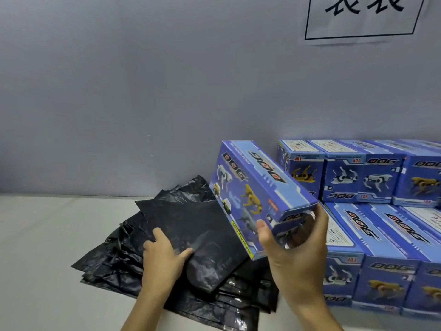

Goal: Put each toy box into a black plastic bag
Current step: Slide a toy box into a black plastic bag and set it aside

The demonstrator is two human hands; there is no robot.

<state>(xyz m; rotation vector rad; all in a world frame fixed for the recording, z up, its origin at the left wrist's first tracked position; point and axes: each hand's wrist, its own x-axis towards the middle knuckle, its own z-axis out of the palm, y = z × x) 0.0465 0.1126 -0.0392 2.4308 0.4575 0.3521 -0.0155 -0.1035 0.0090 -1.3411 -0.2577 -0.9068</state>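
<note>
white table point(47, 235), grey wall point(143, 80), paper sign point(362, 17)

A pile of bags point(124, 254) lay spread on the bench point(43, 235) left of centre, its far corner reaching the wall point(143, 91) behind. The left hand point(162, 256) lay on the pile, its grip on the top bag point(191, 230). Right of it, the right hand point(296, 254) held a toy box point(257, 194) tilted above the pile's right edge, gripped at the near end. Further right stood stacked toy boxes point(381, 211), the rear row against the wall. A paper sign point(362, 17) hung on the wall above them.
</note>
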